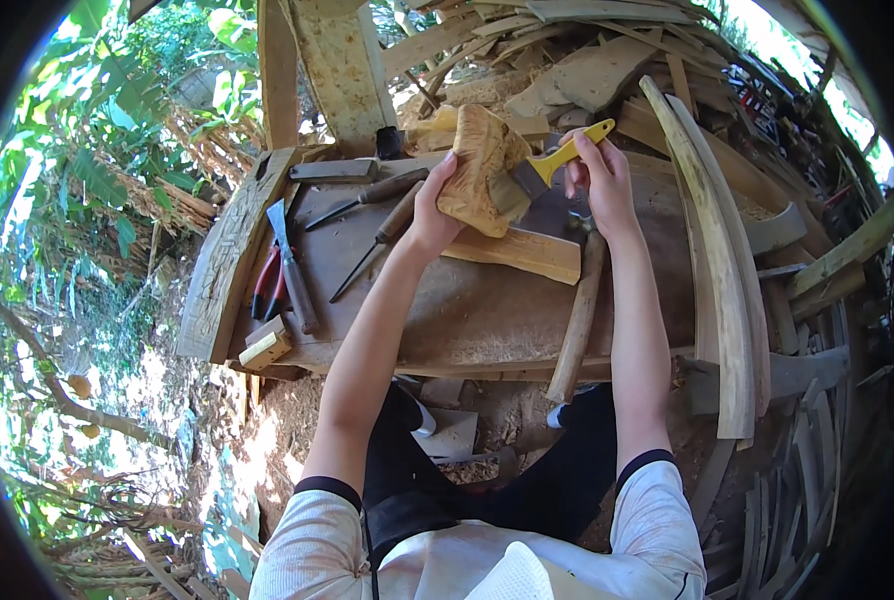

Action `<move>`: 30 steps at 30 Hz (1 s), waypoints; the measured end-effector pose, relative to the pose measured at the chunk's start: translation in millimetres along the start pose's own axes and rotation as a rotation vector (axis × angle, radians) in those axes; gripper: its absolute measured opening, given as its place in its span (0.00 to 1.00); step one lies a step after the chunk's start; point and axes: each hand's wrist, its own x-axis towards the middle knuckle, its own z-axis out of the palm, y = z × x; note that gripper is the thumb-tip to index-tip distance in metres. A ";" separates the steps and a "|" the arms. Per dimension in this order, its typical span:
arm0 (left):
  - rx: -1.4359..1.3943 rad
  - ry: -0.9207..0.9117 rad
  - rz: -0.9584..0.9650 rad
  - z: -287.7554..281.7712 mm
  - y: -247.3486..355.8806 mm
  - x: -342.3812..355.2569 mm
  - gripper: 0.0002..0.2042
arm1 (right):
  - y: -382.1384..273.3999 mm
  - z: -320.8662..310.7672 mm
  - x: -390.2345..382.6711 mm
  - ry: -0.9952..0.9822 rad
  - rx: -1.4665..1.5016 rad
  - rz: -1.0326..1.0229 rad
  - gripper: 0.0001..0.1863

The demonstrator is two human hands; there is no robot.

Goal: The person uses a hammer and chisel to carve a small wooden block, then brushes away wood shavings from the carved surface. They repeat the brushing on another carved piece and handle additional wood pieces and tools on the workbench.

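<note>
My left hand (437,213) grips a carved block of pale wood (480,165) by its left edge, raised over the workbench (467,320). In my right hand (604,183) is a paintbrush (559,160) with a yellow handle, its fingers closed round the grip. The dark bristles meet the right side of the carved block, where a hollowed face shows. Beneath the block lies a flat wood piece (522,254). A hammer (579,310) with a wooden handle rests below my right hand, its head partly hidden.
On the bench's left lie red-handled pliers (270,283), a chisel (294,270), two slim wooden-handled tools (377,240), a sharpening stone (333,171) and a small wood block (266,347). Long curved planks (717,260) line the right side. Scrap wood (587,75) is heaped behind.
</note>
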 end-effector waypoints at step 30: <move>-0.141 0.259 0.460 -9.5 -10.4 8.6 0.32 | -1.8 17.6 -9.7 -0.077 0.132 -0.169 0.20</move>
